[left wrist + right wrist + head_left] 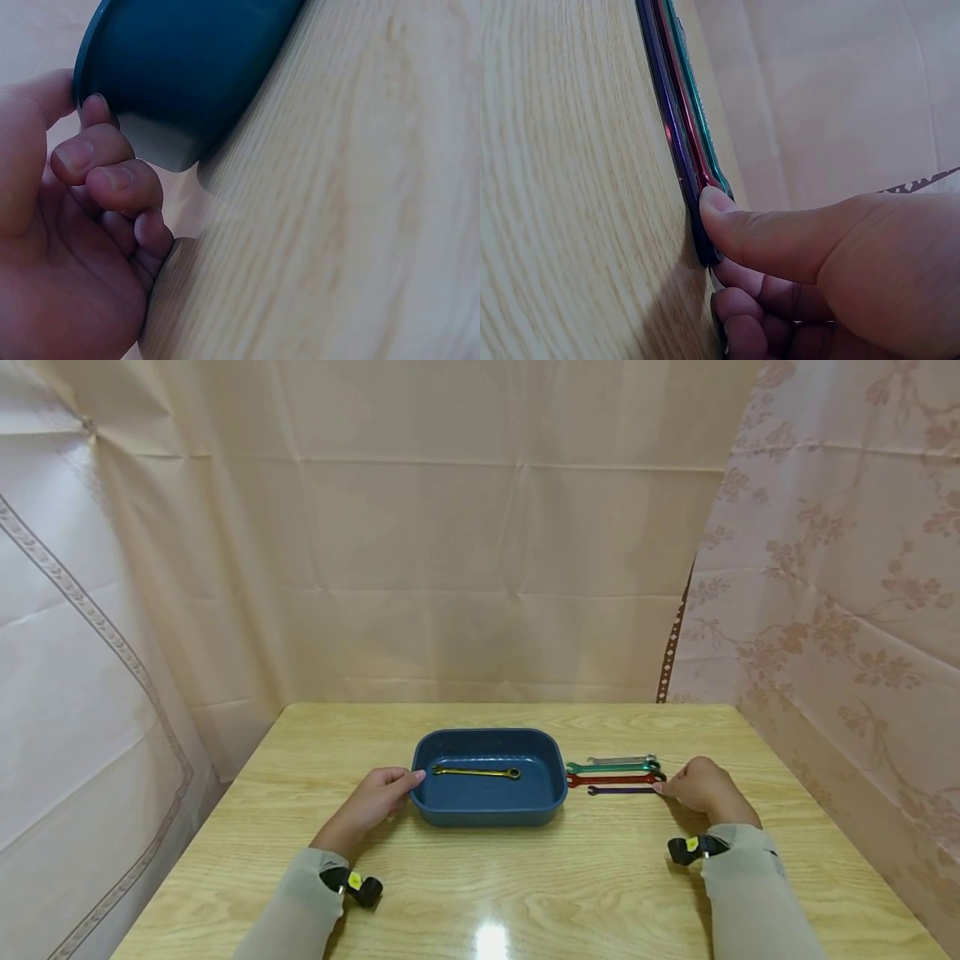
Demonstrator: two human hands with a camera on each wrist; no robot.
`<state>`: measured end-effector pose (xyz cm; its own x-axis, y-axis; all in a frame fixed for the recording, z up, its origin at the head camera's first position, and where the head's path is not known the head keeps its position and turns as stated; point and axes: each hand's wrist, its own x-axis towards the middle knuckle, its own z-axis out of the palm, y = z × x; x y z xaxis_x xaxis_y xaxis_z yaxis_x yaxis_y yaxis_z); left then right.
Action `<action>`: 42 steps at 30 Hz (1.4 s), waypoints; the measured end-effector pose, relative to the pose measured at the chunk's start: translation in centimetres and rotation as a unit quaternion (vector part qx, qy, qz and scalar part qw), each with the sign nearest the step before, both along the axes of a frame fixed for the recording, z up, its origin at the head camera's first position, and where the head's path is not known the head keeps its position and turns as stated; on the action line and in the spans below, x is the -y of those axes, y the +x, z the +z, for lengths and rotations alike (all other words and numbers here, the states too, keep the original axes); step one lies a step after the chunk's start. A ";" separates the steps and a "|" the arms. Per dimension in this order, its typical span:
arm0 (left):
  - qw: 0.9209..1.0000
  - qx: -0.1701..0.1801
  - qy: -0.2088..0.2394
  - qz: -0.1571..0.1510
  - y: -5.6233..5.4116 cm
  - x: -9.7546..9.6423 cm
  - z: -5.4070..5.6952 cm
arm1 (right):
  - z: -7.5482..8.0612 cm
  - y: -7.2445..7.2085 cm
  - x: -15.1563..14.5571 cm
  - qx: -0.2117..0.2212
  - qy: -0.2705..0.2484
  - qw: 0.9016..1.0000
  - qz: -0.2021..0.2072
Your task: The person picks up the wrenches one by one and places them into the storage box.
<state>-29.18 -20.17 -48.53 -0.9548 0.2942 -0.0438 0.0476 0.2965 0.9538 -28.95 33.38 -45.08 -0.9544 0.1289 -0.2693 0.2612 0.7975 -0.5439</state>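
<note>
My left hand (383, 793) pinches the left rim of a dark blue rectangular basin (487, 817), thumb over the edge and curled fingers against the outer wall (187, 67). A gold combination wrench (476, 772) lies inside the basin. Right of it, several wrenches lie side by side: a silver one (618, 760), a green one (611, 767), a red one (611, 780) and, nearest me, a thin purple wrench (618, 791). My right hand (705, 789) has thumb and fingers at the right end of the purple wrench (673, 127), pinching it; the fingertips underneath are partly hidden.
The light wood-grain table (420, 893) holds all of this. A beige cloth (480, 568) hangs behind its far edge, with a floral cloth (847, 610) on the right and a white one (75, 693) on the left. Each wrist wears a small black camera.
</note>
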 end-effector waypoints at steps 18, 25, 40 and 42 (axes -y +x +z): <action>1.000 0.000 0.002 -0.002 0.0 0.0 0.0 | -0.2 -0.3 -0.6 0.016 -0.026 0.999 0.013; 1.000 0.000 0.004 -0.002 0.0 0.1 -0.1 | 0.1 -0.2 -0.3 0.009 -0.037 0.999 0.005; 1.000 0.011 0.003 0.002 -0.1 0.0 -0.2 | 0.0 -0.1 -0.2 0.007 -0.059 0.998 0.007; 1.000 0.011 0.003 0.001 -0.1 0.0 -0.1 | 0.0 0.0 -0.3 0.007 -0.058 0.998 0.012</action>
<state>-29.29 -20.14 -48.68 -0.9543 0.2921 -0.0630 0.0257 0.2905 0.9565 -28.97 33.63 -45.04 -0.9528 0.0729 -0.2947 0.2508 0.7361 -0.6287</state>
